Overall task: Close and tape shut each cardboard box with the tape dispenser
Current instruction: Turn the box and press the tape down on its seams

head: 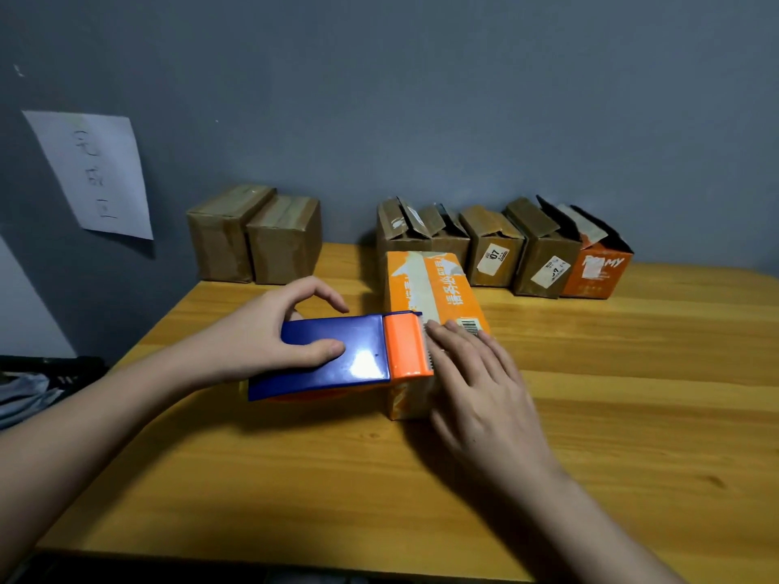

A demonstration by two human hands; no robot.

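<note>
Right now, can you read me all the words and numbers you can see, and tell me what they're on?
"07": white sticker on the middle brown box at the back.
"MY": white letters on the orange box at the far right; the rest is blurred.
White Chinese characters on the orange box in front: too blurred to read surely.
Barcode label on that box: too small.
Sticker on the next brown box: blurred.
Handwriting on the wall paper: too faint.

Brown box [493, 257], 1 o'clock: label "07"; neighbouring brown box [548, 269]: label, "07" partly legible; orange box [598, 271], 2 o'clock: "MY"; wall sheet [95, 174], 10 o'clock: handwriting, unreadable
</note>
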